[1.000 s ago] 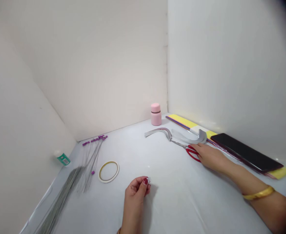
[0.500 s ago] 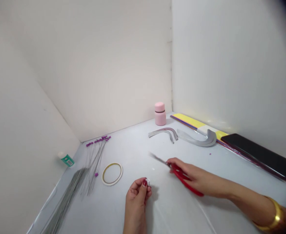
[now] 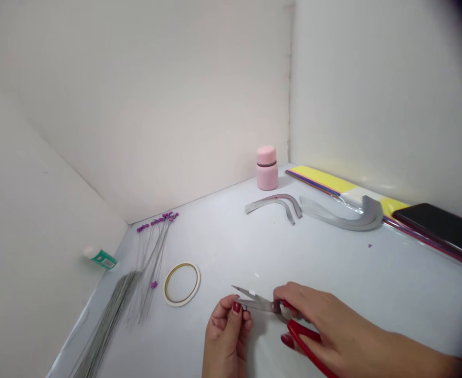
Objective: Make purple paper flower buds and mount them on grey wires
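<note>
Red-handled scissors (image 3: 305, 336) are gripped in my right hand (image 3: 325, 320), their blades spread apart and pointing left. The lower blade reaches the fingertips of my left hand (image 3: 229, 333). Those fingers are pinched with the thumb on top; a small pale piece showed there earlier, but now the blade and fingers mostly hide it. Left of this hand lies a roll of narrow white tape (image 3: 198, 286). Farther left, thin wire stems with purple tips (image 3: 154, 284) lie spread on the table (image 3: 215, 252).
A bundle of grey wires (image 3: 108, 320) and a green-labelled glue stick (image 3: 104, 259) lie at the left. At the back stands a pink flask (image 3: 267, 170). Curved strips (image 3: 284, 201), a curled grey strip (image 3: 345, 223), coloured sheets (image 3: 325, 181) and a black phone (image 3: 443, 223) lie right.
My right hand has brought the scissors down and toward my left hand, and the blades have opened. My left hand stays pinched in nearly the same place. The view has shifted slightly.
</note>
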The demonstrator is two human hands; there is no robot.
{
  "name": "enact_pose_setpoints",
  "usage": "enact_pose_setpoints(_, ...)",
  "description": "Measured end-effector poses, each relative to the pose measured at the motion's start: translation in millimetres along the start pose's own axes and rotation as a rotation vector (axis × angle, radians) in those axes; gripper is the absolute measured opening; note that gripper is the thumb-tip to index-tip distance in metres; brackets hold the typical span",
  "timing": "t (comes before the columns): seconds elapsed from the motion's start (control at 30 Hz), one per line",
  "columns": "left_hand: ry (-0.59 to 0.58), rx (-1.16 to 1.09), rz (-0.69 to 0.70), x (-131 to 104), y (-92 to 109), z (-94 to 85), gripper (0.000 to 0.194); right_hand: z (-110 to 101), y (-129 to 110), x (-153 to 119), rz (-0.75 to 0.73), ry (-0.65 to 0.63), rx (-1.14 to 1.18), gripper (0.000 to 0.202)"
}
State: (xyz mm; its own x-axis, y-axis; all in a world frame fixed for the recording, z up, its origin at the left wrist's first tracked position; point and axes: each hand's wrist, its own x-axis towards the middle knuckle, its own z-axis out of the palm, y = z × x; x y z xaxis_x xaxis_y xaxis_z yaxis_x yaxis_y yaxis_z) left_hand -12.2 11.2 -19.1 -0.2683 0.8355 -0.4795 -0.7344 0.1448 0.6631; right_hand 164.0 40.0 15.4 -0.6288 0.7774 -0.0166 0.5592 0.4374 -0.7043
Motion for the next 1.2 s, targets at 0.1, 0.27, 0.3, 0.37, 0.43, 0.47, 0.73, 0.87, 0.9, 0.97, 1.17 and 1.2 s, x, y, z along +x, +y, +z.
enact_pose_setpoints(0.1,0.018,-0.003,-0.012,-1,1,3.1,0.034,1,0,0,0.042,-0.018,0.006,0.013)
enact_pose_setpoints(0.27,0.045,0.006,-0.007,-4,1,7.9,0.033,2,4,-2,0.08,-0.064,0.003,0.016)
enact_pose_setpoints(0.3,0.044,0.01,-0.005,-5,0,8.7,0.033,2,5,-2,0.074,-0.066,0.005,0.015)
enact_pose_setpoints(0.37,0.039,0.018,-0.003,-6,0,9.9,0.033,2,6,-2,0.062,-0.058,0.002,0.016)
enact_pose_setpoints(0.43,0.034,0.024,0.001,-8,-1,10.3,0.033,3,5,-3,0.05,-0.052,-0.001,0.015)
enact_pose_setpoints(0.47,0.032,0.026,0.007,-8,-1,10.3,0.033,3,5,-3,0.045,-0.049,-0.001,0.015)
enact_pose_setpoints(0.73,0.027,0.019,0.014,-9,-2,9.6,0.032,-2,-3,-6,0.023,-0.044,0.039,0.018)
enact_pose_setpoints(0.87,0.015,0.017,0.009,-10,-2,10.0,0.032,-4,-5,-6,0.036,-0.071,0.077,0.015)
enact_pose_setpoints(0.9,0.018,0.019,0.002,-10,-2,9.9,0.032,-4,-5,-6,0.038,-0.077,0.085,0.014)
enact_pose_setpoints(0.97,0.023,0.023,-0.011,-9,-2,9.3,0.032,-4,-5,-5,0.041,-0.081,0.094,0.012)
enact_pose_setpoints(1.17,0.031,0.034,-0.037,-7,-3,6.4,0.032,-2,-2,-3,0.032,-0.08,0.115,0.006)
enact_pose_setpoints(1.2,0.031,0.036,-0.038,-6,-3,6.0,0.031,-1,-3,-3,0.029,-0.08,0.109,0.004)
